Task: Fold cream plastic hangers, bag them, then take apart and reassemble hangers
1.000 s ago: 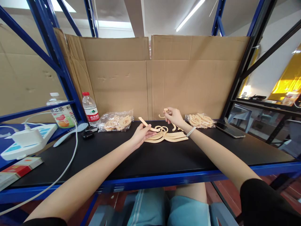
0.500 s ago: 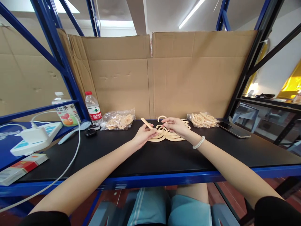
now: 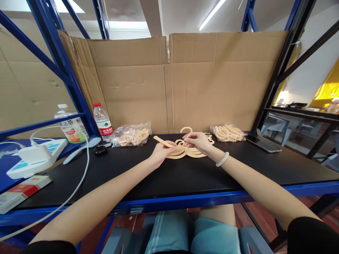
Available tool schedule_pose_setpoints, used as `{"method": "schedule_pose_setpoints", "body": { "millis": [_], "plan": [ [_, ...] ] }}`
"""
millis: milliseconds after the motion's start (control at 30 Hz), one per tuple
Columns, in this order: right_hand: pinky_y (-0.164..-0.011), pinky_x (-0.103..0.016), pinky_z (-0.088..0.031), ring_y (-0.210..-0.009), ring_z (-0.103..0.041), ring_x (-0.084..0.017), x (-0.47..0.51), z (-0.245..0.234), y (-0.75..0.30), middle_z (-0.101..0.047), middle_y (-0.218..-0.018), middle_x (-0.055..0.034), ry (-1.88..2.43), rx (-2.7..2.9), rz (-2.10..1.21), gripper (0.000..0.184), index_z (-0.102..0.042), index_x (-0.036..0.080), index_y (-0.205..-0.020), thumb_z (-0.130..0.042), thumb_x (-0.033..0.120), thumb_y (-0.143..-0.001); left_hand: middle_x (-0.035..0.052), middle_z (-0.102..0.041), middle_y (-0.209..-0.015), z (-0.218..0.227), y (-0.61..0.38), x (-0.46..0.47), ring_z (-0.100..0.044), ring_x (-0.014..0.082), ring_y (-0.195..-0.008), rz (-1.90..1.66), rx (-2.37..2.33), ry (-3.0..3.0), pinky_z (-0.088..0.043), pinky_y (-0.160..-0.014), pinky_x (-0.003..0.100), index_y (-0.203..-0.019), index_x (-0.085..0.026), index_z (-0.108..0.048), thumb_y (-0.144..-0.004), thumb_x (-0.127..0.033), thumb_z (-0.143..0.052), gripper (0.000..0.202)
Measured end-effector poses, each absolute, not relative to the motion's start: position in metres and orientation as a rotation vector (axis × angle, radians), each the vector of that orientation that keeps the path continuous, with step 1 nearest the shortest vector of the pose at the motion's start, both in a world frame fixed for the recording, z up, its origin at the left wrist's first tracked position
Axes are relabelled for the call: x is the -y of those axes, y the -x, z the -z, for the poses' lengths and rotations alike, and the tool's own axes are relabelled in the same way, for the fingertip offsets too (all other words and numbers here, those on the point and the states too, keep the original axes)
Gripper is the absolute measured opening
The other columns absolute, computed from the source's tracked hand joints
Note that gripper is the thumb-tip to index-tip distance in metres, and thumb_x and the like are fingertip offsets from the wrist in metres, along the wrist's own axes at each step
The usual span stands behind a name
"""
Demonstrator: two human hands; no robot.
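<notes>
Both hands are over the black tabletop, working on a beige clothes hanger [image 3: 162,141]. My left hand [image 3: 161,153] is closed around one of its arms, whose flat end sticks out to the upper left. Fingers of my right hand [image 3: 198,142] pinch close to its middle, below a curved hook [image 3: 186,129] that stands up behind the fingertips. The grip itself is partly hidden by the fingers. Under the hands lies a stack of beige hangers [image 3: 185,154], arms spread to both sides, with more hooks [image 3: 209,137] beyond my right hand.
Clear bags of beige pieces, one left [image 3: 134,134] and one right [image 3: 230,133], lie along the cardboard wall [image 3: 196,88]. A phone [image 3: 262,144] is at right. Left are a water bottle [image 3: 103,121], a power strip [image 3: 39,160], a white cable [image 3: 84,173] and a box [image 3: 23,192].
The hanger arm in my left hand has tilted lower and further left. The hook has come up higher behind my right fingers, which have closed into a tighter pinch.
</notes>
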State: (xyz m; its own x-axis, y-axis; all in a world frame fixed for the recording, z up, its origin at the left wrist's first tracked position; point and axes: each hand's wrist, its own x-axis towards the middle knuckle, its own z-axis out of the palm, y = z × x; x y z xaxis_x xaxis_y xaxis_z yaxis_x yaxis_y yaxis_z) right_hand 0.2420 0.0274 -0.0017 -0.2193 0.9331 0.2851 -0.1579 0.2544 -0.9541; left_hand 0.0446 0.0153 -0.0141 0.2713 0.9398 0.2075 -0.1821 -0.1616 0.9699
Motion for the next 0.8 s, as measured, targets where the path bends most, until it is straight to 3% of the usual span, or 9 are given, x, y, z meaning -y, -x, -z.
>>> {"method": "schedule_pose_setpoints", "body": {
  "millis": [200,433,567,800],
  "plan": [
    [-0.066,-0.022,-0.056,-0.067,-0.067,-0.012,-0.0249,0.0004,-0.2432,-0.069,-0.07,-0.0024,0.839,1.39,-1.214,0.029,-0.07,0.013,-0.081,-0.084,0.027,-0.06,0.0036,-0.07,-0.077,0.0147,-0.044,-0.0161,-0.066,0.0157,-0.075,-1.229,-0.802,-1.393,-0.05,-0.082,0.031,-0.073,-0.013,-0.066,-0.056,-0.024,-0.086,0.028],
    [-0.046,-0.012,-0.043,-0.064,-0.064,-0.009,-0.0263,0.0037,-0.2439,-0.071,-0.073,-0.0023,0.881,1.423,-1.233,0.026,-0.07,0.014,-0.081,-0.084,0.023,-0.06,0.0024,-0.07,-0.076,0.0133,-0.0446,-0.014,-0.065,0.014,-0.073,-1.226,-0.795,-1.434,-0.05,-0.076,0.028,-0.074,-0.014,-0.063,-0.056,-0.025,-0.087,0.032],
    [-0.058,-0.019,-0.053,-0.063,-0.064,-0.01,-0.0268,0.005,-0.2423,-0.069,-0.068,-0.0008,0.872,1.438,-1.338,0.025,-0.068,0.014,-0.076,-0.084,0.02,-0.058,0.0016,-0.069,-0.072,0.0118,-0.0448,-0.0118,-0.065,0.0142,-0.068,-1.211,-0.802,-1.455,-0.052,-0.071,0.028,-0.076,-0.014,-0.062,-0.057,-0.027,-0.087,0.033],
    [-0.074,-0.025,-0.057,-0.068,-0.066,-0.01,-0.0235,0.0031,-0.2446,-0.068,-0.073,-0.0004,0.848,1.441,-1.557,0.025,-0.066,0.014,-0.079,-0.084,0.02,-0.063,0.0045,-0.071,-0.079,0.0113,-0.0467,-0.0085,-0.068,0.0178,-0.079,-1.199,-0.772,-1.49,-0.051,-0.08,0.032,-0.077,-0.014,-0.062,-0.057,-0.024,-0.087,0.033]
  ]
}}
